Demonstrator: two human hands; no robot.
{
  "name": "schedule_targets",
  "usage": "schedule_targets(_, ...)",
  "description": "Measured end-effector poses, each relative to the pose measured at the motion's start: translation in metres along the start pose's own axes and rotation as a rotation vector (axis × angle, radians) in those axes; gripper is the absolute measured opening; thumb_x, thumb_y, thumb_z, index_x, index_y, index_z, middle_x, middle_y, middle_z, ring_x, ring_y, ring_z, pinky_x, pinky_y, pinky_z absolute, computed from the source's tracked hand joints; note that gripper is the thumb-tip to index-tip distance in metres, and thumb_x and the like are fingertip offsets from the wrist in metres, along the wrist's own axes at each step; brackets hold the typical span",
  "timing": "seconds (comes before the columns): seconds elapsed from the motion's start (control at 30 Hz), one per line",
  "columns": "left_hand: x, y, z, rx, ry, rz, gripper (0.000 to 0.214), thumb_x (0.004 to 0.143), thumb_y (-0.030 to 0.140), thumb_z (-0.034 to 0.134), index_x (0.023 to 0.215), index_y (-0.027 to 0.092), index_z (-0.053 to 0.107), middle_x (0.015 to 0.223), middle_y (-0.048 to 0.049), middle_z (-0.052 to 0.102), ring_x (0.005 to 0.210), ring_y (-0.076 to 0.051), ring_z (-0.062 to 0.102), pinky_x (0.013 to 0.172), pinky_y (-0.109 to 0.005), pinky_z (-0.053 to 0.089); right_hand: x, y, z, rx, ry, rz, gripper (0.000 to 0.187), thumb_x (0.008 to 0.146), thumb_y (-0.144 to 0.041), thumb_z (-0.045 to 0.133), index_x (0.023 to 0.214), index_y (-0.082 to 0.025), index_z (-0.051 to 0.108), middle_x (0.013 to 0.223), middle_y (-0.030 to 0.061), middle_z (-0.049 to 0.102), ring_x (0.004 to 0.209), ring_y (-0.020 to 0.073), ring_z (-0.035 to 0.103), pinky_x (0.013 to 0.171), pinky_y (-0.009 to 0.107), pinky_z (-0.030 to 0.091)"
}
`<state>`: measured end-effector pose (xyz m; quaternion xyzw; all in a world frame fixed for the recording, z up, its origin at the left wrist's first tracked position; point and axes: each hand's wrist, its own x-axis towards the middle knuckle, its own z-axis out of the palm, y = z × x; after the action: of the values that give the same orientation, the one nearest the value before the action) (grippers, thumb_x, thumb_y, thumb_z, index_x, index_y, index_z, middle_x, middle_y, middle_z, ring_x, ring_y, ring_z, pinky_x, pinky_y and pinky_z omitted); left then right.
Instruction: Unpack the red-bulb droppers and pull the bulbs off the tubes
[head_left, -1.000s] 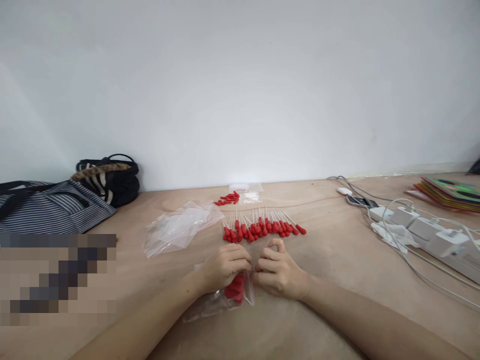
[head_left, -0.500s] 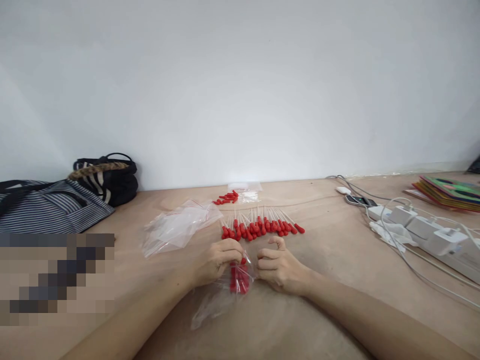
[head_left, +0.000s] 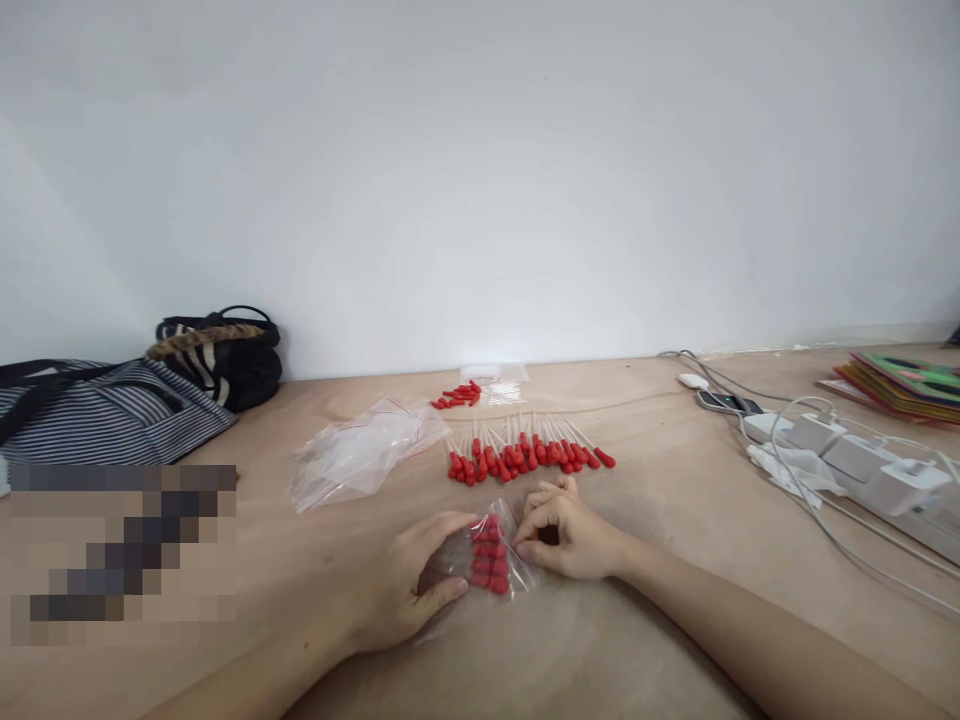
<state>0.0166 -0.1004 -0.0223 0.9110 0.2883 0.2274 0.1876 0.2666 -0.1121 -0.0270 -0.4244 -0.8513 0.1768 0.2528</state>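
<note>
A clear plastic bag (head_left: 517,572) lies flat in front of me, with several red-bulbed droppers (head_left: 490,554) lined up inside. My left hand (head_left: 416,575) rests at the bag's left side, thumb and fingers apart, touching the plastic. At the right edge of the bag, my right hand (head_left: 562,530) pinches the film between thumb and finger. Just beyond both hands, a row of loose droppers (head_left: 525,455) has its red bulbs towards me and its slim pale tubes pointing away.
Behind the row are small red rubber pieces (head_left: 457,395) and thin clear tubes (head_left: 504,392) on a plastic bag. Flat zip bags (head_left: 360,455) lie left. Striped and black bags (head_left: 225,365) stand far left. A power strip (head_left: 847,450) with cables and coloured boards (head_left: 900,385) lie right.
My left hand has let go near the bag's mouth, spread its fingers and moved down and left. The bag now lies flatter. My right hand has closed on its right edge.
</note>
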Motion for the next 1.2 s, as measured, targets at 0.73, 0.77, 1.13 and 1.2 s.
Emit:
schedule_targets(0.73,0.021,-0.006,0.018,-0.032,0.150,0.038,0.025,0.081,0.018,0.049,0.106,0.021,0.052,0.096,-0.0047,0.060,0.085,-0.016,0.058,0.075,-0.028,0.047,0.000,-0.013,0.017,-0.032,0.260,0.070,0.020,0.058,-0.021,0.065,0.069,-0.018,0.049,0.064,-0.0068,0.051,0.065,0.0105,0.047,0.069,0.028,0.023)
schedule_targets(0.77,0.021,-0.005,0.017,-0.034,0.151,0.044,0.024,0.081,0.017,0.049,0.104,0.021,0.053,0.095,-0.0044,0.060,0.084,-0.016,0.058,0.074,-0.027,0.047,0.000,-0.013,0.017,-0.038,0.279,0.056,0.018,0.059,-0.020,0.064,0.071,-0.018,0.049,0.066,-0.0064,0.052,0.066,0.0104,0.047,0.070,0.028,0.023)
schedule_targets(1.13,0.022,-0.002,0.014,-0.041,0.159,0.048,0.017,0.081,0.014,0.050,0.096,0.019,0.057,0.087,-0.0031,0.063,0.077,-0.014,0.059,0.070,-0.025,0.048,0.000,-0.016,0.018,-0.181,0.372,-0.166,0.039,0.066,-0.047,0.068,0.096,-0.024,0.059,0.069,-0.0021,0.063,0.068,0.0130,0.050,0.077,0.034,0.022)
schedule_targets(1.2,0.022,-0.002,0.015,-0.039,0.164,0.043,0.017,0.081,0.014,0.050,0.096,0.019,0.057,0.087,-0.0027,0.063,0.077,-0.014,0.059,0.070,-0.025,0.048,0.001,-0.017,0.021,-0.172,0.391,-0.147,0.034,0.069,-0.045,0.066,0.095,-0.024,0.060,0.064,-0.0029,0.062,0.065,0.0124,0.049,0.078,0.034,0.022)
